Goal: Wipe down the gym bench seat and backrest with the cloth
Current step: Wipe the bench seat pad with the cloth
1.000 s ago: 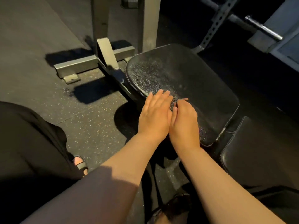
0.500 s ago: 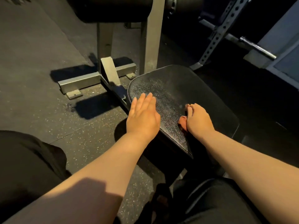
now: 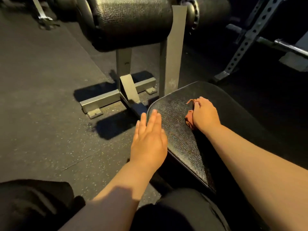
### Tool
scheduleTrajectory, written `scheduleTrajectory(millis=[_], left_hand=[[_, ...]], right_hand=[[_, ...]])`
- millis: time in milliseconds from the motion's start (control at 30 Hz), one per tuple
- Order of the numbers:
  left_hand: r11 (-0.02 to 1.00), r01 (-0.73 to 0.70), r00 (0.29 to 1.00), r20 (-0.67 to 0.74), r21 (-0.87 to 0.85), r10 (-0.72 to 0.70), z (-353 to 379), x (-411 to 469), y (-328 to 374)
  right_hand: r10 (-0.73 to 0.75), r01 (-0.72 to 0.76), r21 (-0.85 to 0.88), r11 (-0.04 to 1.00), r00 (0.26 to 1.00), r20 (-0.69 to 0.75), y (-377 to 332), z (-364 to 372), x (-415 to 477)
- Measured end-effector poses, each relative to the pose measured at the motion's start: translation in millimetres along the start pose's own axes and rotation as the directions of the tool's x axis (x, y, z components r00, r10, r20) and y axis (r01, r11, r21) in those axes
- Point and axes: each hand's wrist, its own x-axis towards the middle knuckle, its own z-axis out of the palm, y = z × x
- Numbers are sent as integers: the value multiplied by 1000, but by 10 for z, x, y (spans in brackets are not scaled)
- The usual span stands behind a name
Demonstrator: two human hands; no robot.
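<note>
The left hand [image 3: 148, 140] lies palm down at the seat's left rim, its fingers [image 3: 154, 119] straight, together and holding nothing; they point toward the far corner, and whether they press or only hover I cannot tell. To its right the seat [image 3: 181, 144] runs lengthwise away from the person, near edge by the lap, far edge close to the grey upright [image 3: 173, 50]. On its far half sits the reddish cloth [image 3: 189, 119], bunched, one corner sticking out ahead of the knuckles. The right hand [image 3: 205, 115] is on top of it, fingers curled round the wad and pinning it to the vinyl. So the cloth is already in the right hand, well apart from the left. The stroke should probably run along the seat's long axis, back toward the body. Right of that hand the pad falls into shadow, and the backrest cannot be made out
</note>
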Motion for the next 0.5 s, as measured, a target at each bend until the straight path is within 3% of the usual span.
scheduleTrajectory(millis=[67, 133, 167, 233, 267, 300, 333, 400, 500], left_hand=[[975, 48, 999, 26, -215, -43, -17, 56, 3], [859, 209, 975, 37, -467, -217, -66, 149, -2], [709, 330, 924, 59, -623, -378, -153, 154, -11], [283, 448, 762, 196, -848, -617, -402, 78, -31], [131, 458, 688, 258, -879, -678, -556, 22, -50], [61, 460, 640, 283, -886, -714, -726, -46, -62], [39, 455, 630, 291, -890, -720, -869, -113, -76], [114, 425, 717, 257, -898, -647, -1162, -285, -54], [492, 433, 843, 146, -755, -518, -1570, -504, -69]], right_hand=[[-140, 135, 94, 986, 989, 46, -412, 233, -40], [-296, 275, 186, 943, 951, 92, -830, 436, -265], [-342, 310, 229, 923, 932, 120, -989, 498, -414], [-377, 295, 345, 891, 905, 198, -1215, 540, -692], [-359, 222, 446, 867, 899, 251, -1293, 541, -819], [-322, 103, 551, 828, 892, 318, -1376, 528, -942], [-275, -18, 634, 773, 891, 361, -1471, 514, -1047], [-146, -213, 715, 666, 902, 405, -1675, 437, -1204], [-36, -464, 770, 439, 847, 531, -1874, 228, -1324]])
